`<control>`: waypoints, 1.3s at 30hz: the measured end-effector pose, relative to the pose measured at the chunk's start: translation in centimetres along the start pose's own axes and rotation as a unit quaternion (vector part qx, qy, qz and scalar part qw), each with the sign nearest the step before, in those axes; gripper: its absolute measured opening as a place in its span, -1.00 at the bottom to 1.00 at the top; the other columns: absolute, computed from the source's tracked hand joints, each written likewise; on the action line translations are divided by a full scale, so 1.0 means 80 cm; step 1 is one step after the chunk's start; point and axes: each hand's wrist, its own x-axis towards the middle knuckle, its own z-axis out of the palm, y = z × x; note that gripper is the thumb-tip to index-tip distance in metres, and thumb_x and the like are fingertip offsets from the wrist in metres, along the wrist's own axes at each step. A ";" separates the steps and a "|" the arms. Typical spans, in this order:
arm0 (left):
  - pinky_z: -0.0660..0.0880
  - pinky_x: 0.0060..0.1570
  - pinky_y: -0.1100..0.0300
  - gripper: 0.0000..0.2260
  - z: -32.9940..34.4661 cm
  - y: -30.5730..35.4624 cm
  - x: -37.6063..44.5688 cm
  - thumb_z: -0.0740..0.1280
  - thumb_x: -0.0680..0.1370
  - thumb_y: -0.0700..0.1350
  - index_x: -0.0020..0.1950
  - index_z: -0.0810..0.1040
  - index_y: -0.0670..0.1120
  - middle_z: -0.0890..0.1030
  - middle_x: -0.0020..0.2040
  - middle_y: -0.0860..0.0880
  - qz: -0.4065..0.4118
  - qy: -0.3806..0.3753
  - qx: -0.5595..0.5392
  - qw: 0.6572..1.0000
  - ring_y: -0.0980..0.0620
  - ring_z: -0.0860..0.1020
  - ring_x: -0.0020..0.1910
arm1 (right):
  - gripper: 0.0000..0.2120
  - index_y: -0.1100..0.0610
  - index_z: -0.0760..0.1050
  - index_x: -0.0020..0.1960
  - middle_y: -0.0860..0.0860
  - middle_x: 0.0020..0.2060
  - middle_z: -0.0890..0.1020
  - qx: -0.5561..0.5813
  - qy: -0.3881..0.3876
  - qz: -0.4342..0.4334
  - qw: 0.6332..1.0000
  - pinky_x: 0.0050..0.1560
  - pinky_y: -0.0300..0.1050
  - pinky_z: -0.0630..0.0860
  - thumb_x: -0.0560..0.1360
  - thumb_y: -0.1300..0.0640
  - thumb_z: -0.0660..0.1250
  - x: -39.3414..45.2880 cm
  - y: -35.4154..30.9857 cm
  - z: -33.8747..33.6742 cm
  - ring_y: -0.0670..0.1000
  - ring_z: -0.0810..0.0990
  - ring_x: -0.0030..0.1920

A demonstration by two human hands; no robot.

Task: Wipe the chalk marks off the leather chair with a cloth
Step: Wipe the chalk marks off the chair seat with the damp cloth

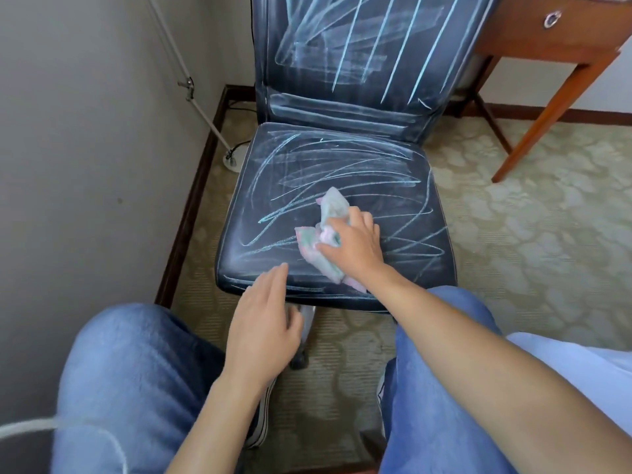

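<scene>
Head view, near to far. Left hand (265,333) hovers at seat front edge, fingers relaxed, holding nothing; better planted on edge to steady chair (342,186). Right hand (354,242), grip clenched round bunched cloth (326,234), presses it on seat centre-front. Chalk marks (342,165) cover seat, backrest beyond. Advice: flatten cloth, long overlapping strokes, refold to clean face, seat first, backrest after.
</scene>
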 end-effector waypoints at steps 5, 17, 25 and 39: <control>0.45 0.36 -0.05 -0.48 0.021 -0.013 0.054 0.30 0.54 -0.11 0.51 0.36 -0.11 0.51 0.39 -0.05 0.026 -0.035 0.042 0.998 -0.07 0.47 0.38 | -0.70 0.06 0.41 0.03 -0.04 0.17 0.49 0.063 -0.009 -0.080 0.995 0.12 0.07 0.49 0.51 -0.13 0.38 -0.011 -0.004 0.015 0.06 0.46 0.19; 0.16 0.57 -0.12 -0.45 0.021 -0.049 0.119 0.27 0.60 -0.07 0.58 0.31 -0.14 0.29 0.62 -0.10 0.035 -0.112 0.145 0.983 -0.17 0.19 0.63 | -0.52 0.01 0.32 0.49 -0.01 0.15 0.59 0.054 0.048 -0.076 0.994 0.11 0.05 0.54 0.61 -0.07 0.28 -0.022 -0.034 0.034 0.04 0.51 0.16; 0.39 0.43 -0.17 -0.47 -0.002 -0.094 0.133 0.15 0.49 0.02 0.34 0.53 -0.25 0.49 0.44 -0.22 0.042 -0.095 0.106 0.989 -0.25 0.43 0.43 | -0.50 0.09 0.38 0.45 0.01 0.14 0.61 0.049 0.080 -0.090 0.991 0.11 0.08 0.52 0.56 0.03 0.40 -0.024 -0.061 0.049 0.09 0.51 0.12; 0.50 0.26 -0.15 -0.67 -0.031 -0.155 0.125 0.32 0.60 -0.16 0.38 0.55 -0.09 0.43 0.45 -0.08 -0.072 -0.023 0.027 0.997 -0.18 0.43 0.38 | -0.76 0.14 0.44 0.01 0.15 -0.02 0.57 -0.073 0.169 -0.060 0.981 -0.14 0.00 0.57 0.42 0.18 0.45 -0.022 -0.193 0.116 0.19 0.58 0.04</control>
